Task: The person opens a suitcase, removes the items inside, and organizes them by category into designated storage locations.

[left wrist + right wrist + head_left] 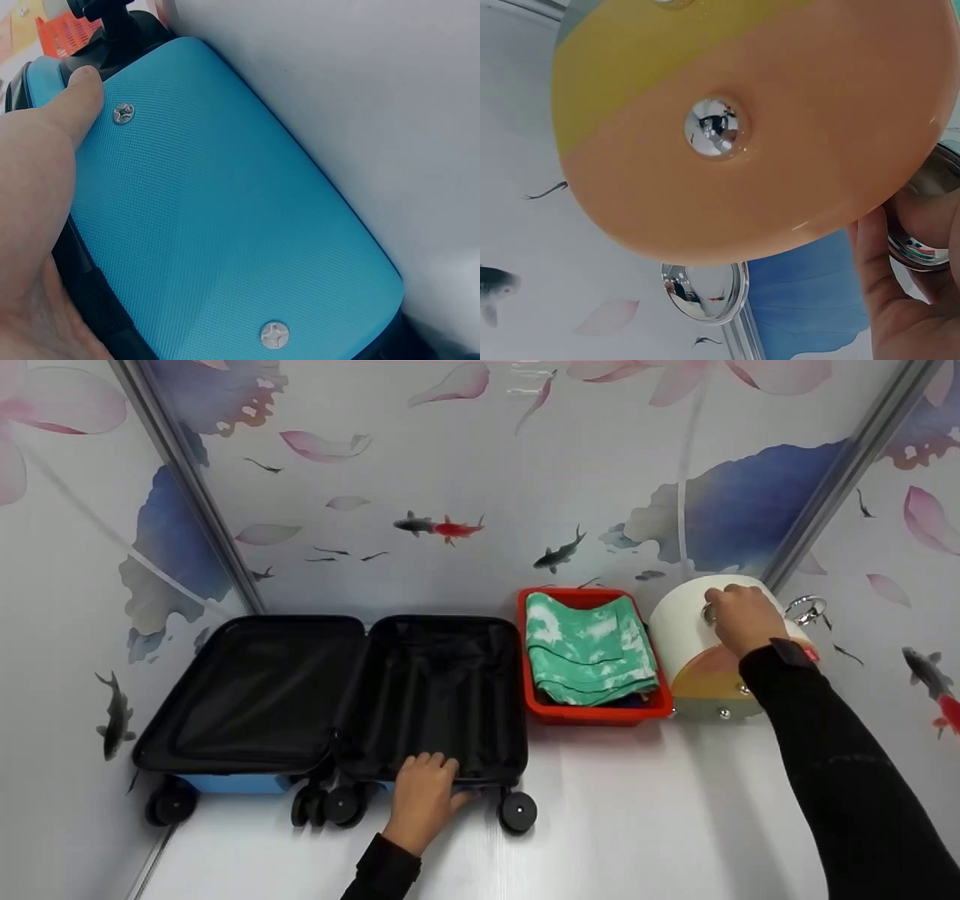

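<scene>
An open suitcase (442, 690), black inside with a blue shell (225, 187), lies flat with its two halves side by side. My left hand (425, 799) holds the near rim of the right half, fingers over the edge and thumb against the blue outside. At the right, my right hand (742, 619) grips a chrome ring (930, 251) on a rounded, bag-like object (686, 622). That object is white on top, with an orange, yellow and grey-green face bearing chrome studs (714, 127). Another chrome ring (806, 610) sticks out on its far side.
Between the suitcase and the rounded object stands a red basket (600, 715) with folded green-and-white cloth (585, 649) in it. Black wheels (517, 811) jut from the suitcase's near side. Walls (450, 465) printed with fish and petals close in the back and sides.
</scene>
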`<action>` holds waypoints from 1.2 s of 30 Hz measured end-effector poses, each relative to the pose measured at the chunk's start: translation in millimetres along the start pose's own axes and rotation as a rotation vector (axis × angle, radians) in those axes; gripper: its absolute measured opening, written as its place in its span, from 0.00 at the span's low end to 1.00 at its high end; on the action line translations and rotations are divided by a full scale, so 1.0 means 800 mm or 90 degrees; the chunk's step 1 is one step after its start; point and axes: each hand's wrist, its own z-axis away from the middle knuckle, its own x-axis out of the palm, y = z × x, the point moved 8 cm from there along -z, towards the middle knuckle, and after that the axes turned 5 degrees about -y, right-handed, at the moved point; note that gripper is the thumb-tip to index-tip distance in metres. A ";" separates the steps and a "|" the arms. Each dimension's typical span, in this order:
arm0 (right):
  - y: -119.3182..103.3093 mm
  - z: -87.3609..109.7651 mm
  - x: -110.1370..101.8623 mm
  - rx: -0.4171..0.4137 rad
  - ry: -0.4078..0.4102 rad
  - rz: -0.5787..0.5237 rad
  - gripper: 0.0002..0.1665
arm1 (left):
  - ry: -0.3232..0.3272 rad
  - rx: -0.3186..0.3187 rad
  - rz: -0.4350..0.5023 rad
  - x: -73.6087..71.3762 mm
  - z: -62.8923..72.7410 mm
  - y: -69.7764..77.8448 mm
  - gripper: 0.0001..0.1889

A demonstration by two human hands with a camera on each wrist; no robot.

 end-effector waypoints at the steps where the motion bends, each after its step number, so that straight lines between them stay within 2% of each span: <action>1: 0.002 -0.003 0.001 0.013 0.001 -0.006 0.15 | 0.003 -0.001 -0.001 0.000 0.000 0.000 0.29; 5: 0.008 -0.015 0.009 0.066 -0.001 -0.024 0.13 | 0.007 -0.007 0.001 0.000 0.001 0.000 0.29; 14: 0.021 -0.029 0.019 0.146 0.000 -0.043 0.18 | -0.018 -0.003 0.009 0.005 0.003 0.006 0.29; 20: 0.025 -0.033 0.026 0.201 -0.005 -0.075 0.23 | 0.009 0.007 0.005 -0.001 0.003 0.008 0.29; 25: 0.024 -0.034 0.028 0.189 -0.007 -0.107 0.26 | 0.020 0.005 -0.001 -0.005 0.002 0.008 0.29; 32: 0.018 -0.035 0.028 0.130 -0.020 -0.131 0.36 | 0.009 0.014 -0.002 -0.004 0.000 0.008 0.27; 36: 0.015 -0.033 0.034 0.141 -0.047 -0.181 0.38 | -0.004 0.015 -0.008 -0.003 0.000 0.003 0.26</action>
